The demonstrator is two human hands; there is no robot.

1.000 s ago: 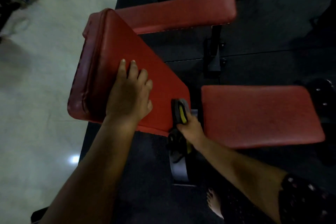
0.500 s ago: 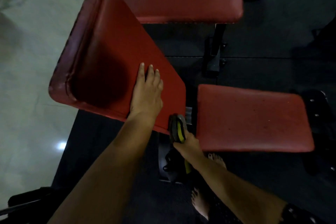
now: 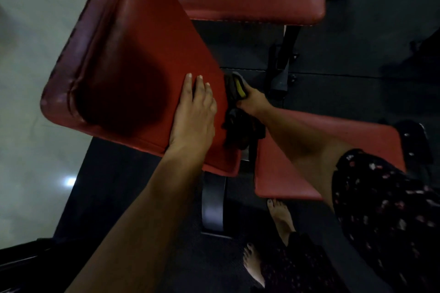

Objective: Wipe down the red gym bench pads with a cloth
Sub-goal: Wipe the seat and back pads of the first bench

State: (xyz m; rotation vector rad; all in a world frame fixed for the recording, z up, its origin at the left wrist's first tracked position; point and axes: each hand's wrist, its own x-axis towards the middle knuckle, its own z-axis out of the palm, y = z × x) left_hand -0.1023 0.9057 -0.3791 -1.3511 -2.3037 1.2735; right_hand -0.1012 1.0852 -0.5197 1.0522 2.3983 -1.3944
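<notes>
Left hand (image 3: 194,114) lies flat, fingers open, steadying the backrest pad (image 3: 133,54); right hand (image 3: 253,102) grips the cloth (image 3: 235,93), best pressed firmly along the edge.

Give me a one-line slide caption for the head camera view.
Left hand braces the tilted red pad while the right hand runs a dark cloth along its right edge.

A gym: red padded benches (image 3: 147,59) on black rubber flooring (image 3: 357,59).
</notes>
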